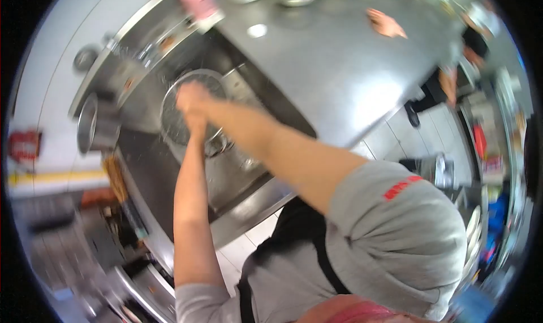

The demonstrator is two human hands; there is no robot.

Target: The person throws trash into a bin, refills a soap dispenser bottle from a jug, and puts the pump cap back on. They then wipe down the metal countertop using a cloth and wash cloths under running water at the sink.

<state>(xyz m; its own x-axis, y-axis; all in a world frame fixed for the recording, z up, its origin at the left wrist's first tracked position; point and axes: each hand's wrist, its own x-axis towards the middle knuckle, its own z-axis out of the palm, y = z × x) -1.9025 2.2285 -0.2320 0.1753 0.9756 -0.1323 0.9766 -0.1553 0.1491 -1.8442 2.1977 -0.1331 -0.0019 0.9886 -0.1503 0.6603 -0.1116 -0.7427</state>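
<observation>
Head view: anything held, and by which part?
Can't tell: the left hand and right hand overlap, blurred, in front of the round vessel; no held part is discernible.

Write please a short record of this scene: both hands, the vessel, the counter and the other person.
Left hand: over the round vessel, close to the right hand
Right hand: over the vessel; blurred, grip unclear
Vessel: inside the sink
Counter: metal, beside the sink
Other person: at image right, beyond the counter
</observation>
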